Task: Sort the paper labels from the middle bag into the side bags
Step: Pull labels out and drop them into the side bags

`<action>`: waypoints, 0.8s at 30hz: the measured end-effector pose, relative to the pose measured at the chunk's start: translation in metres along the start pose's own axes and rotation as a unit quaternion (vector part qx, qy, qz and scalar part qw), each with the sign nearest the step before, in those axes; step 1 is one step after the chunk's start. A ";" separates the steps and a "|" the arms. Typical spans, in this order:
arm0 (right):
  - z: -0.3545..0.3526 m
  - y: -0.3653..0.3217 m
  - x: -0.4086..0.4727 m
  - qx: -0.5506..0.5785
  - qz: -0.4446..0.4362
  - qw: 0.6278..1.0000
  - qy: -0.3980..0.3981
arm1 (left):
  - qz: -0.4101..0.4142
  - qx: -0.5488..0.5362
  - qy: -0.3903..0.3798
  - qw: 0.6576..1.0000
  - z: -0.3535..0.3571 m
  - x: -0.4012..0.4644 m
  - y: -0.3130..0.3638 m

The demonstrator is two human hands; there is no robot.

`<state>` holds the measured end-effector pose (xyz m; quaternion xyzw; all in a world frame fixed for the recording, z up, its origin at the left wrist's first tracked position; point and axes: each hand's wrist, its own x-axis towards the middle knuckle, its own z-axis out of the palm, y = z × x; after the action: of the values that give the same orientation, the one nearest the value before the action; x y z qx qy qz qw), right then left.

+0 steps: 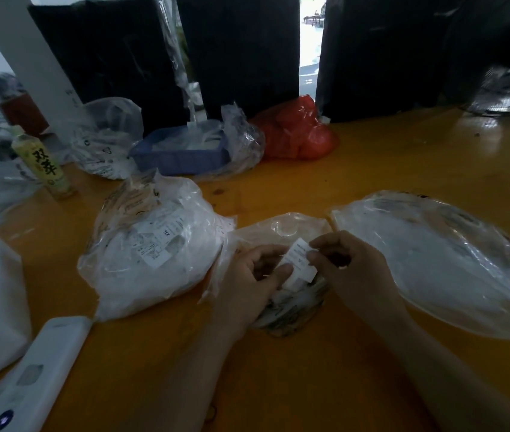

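- Head view: your left hand (256, 272) and right hand (345, 263) meet over the middle bag (281, 232), both pinching one paper label (298, 263) between thumb and fingertips; each grip is closed on that label.
- The label sits just above the mouth of the middle bag, with a crumpled heap of further labels under your hands.
- You should expect the label to be very light, thin and floppy; it probably creases or tears if tugged, and may cling to its neighbours. Pinch it by one edge, and let one hand go before carrying it off.
- The left side bag (153, 251) lies just beside the middle bag, bulging with labels; its opening is hard to make out. The right side bag (434, 260) lies flatter and looks slippery.
- Around you on the counter (372, 157): a white remote-like device (38, 372) near your left forearm, a drink bottle (43, 163), a blue tray (182, 151) in clear plastic and a red bag (297, 129) farther back. None blocks the short path to either side bag.
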<state>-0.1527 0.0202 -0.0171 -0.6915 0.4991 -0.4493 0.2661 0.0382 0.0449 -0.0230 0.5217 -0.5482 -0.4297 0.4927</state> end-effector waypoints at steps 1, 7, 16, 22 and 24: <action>0.000 -0.001 0.000 -0.001 -0.002 1.000 -0.006 | 0.004 0.004 0.000 1.000 0.000 0.000 0.000; -0.004 -0.006 -0.001 -0.019 -0.006 1.000 0.005 | 0.064 0.084 0.086 0.991 -0.004 -0.003 0.010; -0.044 0.015 0.018 -0.371 0.071 0.923 0.069 | 0.139 0.391 0.435 0.799 -0.110 0.009 0.037; -0.061 0.025 0.021 -0.442 0.213 0.870 -0.050 | -0.004 0.492 0.341 0.801 -0.125 0.014 0.017; -0.061 0.026 0.020 -0.467 0.193 0.862 -0.038 | -0.020 0.531 0.313 0.787 -0.125 0.017 0.013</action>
<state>-0.2168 -0.0032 -0.0033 -0.6413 0.7633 -0.0772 0.0122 0.1600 0.0342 0.0100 0.8176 -0.4951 0.1067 0.2741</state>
